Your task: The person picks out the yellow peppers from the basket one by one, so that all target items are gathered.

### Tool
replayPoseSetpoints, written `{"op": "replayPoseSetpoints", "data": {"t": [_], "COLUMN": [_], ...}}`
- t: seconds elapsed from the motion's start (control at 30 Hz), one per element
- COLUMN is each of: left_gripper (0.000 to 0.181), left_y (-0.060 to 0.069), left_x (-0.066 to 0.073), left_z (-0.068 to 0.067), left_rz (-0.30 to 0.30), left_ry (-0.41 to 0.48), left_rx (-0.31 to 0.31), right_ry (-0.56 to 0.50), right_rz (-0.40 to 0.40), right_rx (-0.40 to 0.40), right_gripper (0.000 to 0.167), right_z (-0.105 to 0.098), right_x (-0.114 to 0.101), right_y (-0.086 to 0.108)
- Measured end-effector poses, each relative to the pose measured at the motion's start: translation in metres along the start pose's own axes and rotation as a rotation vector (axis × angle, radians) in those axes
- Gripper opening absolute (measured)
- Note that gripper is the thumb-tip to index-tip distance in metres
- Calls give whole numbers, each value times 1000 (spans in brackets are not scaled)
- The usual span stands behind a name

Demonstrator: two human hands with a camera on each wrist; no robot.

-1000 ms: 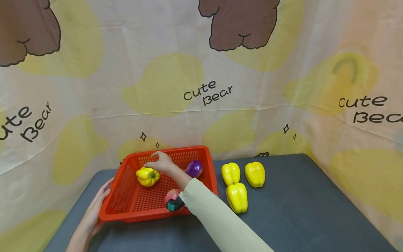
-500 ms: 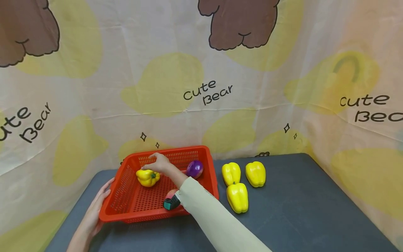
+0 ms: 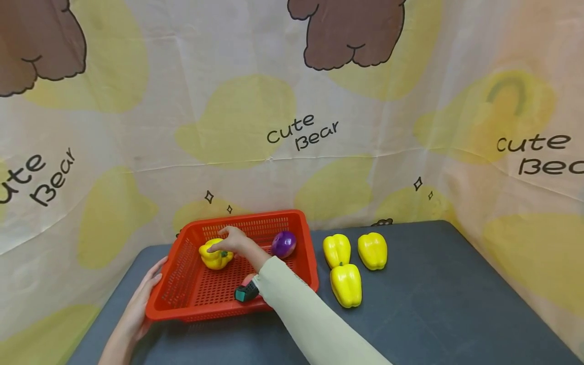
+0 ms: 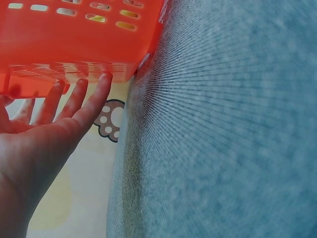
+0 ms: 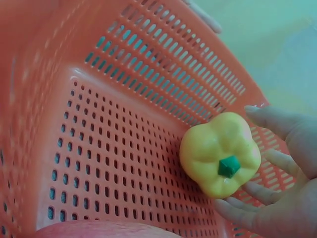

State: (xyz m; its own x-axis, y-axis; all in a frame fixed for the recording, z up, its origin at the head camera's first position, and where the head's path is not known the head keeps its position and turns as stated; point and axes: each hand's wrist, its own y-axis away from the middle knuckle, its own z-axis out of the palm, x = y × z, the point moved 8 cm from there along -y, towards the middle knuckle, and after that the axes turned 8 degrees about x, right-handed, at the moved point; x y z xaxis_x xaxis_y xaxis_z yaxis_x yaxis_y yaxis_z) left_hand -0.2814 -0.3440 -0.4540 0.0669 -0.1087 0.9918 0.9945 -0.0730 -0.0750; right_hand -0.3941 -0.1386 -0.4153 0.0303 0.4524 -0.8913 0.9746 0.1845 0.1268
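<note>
A yellow bell pepper (image 3: 215,259) with a green stem sits at the left inside a red slotted plastic basket (image 3: 214,306). My right hand (image 3: 232,242) reaches in over it. In the right wrist view, the fingers of the right hand (image 5: 285,173) spread around one side of the pepper (image 5: 218,144), with thumb and fingers apart; firm contact cannot be made out. At the basket's left side is my left hand (image 3: 139,304). Its extended fingers touch the outer wall below the rim in the left wrist view (image 4: 59,116).
A purple round vegetable (image 3: 284,244) lies at the basket's right, and a pink fruit (image 3: 248,279) is partly hidden by the right wrist's camera. Three yellow peppers (image 3: 345,285) rest on the dark table (image 3: 433,304) right of the basket. A printed cloth (image 3: 237,116) hangs behind.
My right hand has moved slightly lower, bringing its thumb in front of the pepper. The left hand stays at the basket's side, and the basket holds its place.
</note>
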Motion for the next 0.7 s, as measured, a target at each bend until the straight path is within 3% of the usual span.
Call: {"op": "replayPoseSetpoints", "data": {"t": [0.37, 0.7], "left_gripper": [49, 50], "left_y": [0, 0], "left_x": [-3, -2], "left_z": [-2, -3], "left_rz": [-36, -40], "left_ry": [-45, -49], "left_rx": [39, 40], "right_ry": [-59, -32], "right_rz": [-5, 21], "right_rx": [-61, -19], "right_gripper": [57, 54], "right_z": [7, 10], "right_x": [5, 6], "right_y": [-1, -5]}}
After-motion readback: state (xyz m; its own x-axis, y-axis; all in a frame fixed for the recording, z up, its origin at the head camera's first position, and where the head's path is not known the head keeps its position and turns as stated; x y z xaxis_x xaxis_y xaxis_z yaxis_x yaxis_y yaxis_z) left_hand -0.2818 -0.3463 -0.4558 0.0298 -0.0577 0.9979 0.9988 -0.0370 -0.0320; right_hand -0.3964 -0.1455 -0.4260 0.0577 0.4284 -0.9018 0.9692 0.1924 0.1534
